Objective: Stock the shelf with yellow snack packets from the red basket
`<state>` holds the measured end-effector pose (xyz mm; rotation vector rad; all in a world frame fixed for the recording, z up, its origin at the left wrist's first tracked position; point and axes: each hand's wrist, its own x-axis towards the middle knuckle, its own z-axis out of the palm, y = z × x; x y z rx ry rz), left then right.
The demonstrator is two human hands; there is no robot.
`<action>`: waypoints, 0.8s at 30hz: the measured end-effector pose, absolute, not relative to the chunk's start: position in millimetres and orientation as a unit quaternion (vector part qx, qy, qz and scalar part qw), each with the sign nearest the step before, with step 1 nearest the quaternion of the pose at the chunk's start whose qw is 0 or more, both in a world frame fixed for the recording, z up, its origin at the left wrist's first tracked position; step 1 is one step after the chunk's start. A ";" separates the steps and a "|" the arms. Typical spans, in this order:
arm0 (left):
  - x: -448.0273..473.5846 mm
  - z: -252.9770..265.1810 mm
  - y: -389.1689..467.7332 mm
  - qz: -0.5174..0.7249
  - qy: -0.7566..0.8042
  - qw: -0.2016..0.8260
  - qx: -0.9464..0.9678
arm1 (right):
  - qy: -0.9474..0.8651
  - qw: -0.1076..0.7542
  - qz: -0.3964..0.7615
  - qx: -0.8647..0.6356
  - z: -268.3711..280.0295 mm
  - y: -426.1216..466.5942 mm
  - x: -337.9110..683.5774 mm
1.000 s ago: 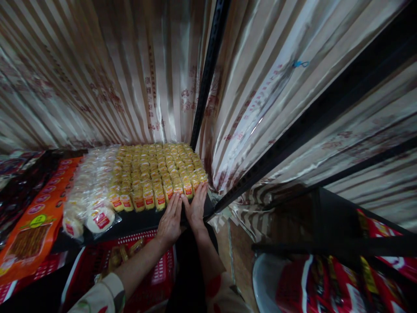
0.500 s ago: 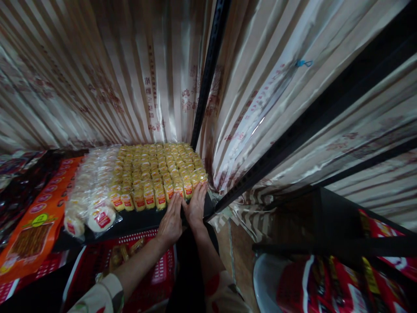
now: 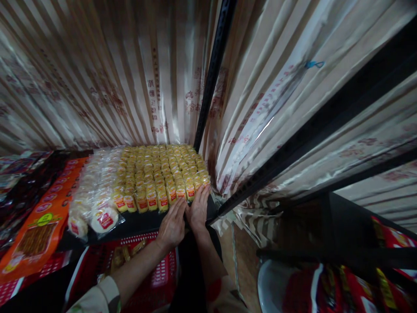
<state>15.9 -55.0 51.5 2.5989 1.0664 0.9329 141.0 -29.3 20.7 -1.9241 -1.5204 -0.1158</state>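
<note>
Close rows of small yellow wrapped snack packs [image 3: 159, 174] with red labels stand on a black shelf [image 3: 140, 221]. My left hand [image 3: 172, 227] lies with extended fingers against the front of the packs, towards their right end. Beside it, my right hand [image 3: 198, 211] has its fingers stretched along the front of the rightmost packs, touching them. Neither hand grips anything that I can see; the palms face away and are hidden. To the left of the yellow packs are rows of round white wrapped cakes [image 3: 104, 217].
An orange snack packet [image 3: 39, 226] lies left of the cakes. Below the shelf is a red basket [image 3: 163, 278] holding a few packs. A black metal post [image 3: 215, 78] rises behind, before a striped curtain [image 3: 130, 78]. Red packets [image 3: 358, 291] fill the lower right beside a grey basin [image 3: 272, 282].
The view has shifted slightly, so the scene sits a little further right and lower. Both hands remain against the front of the yellow packs, nearly unmoved.
</note>
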 end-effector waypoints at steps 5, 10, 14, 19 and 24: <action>13.7 92.1 -34.3 0.307 0.432 0.014 0.848 | -0.581 0.335 -0.051 -0.740 21.5 -28.8 139.9; 17.8 118.2 11.9 0.218 0.513 -0.031 0.830 | -0.577 0.353 -0.053 -0.734 21.8 -28.2 139.5; 19.6 118.4 39.3 0.162 0.528 -0.038 0.833 | -0.574 0.359 -0.058 -0.733 21.7 -28.5 139.3; 22.0 115.3 46.9 0.115 0.523 -0.036 0.844 | -0.572 0.357 -0.059 -0.736 22.8 -28.7 138.5; 29.6 118.2 48.8 0.077 0.511 -0.021 0.856 | -0.568 0.363 -0.054 -0.736 21.7 -27.8 138.3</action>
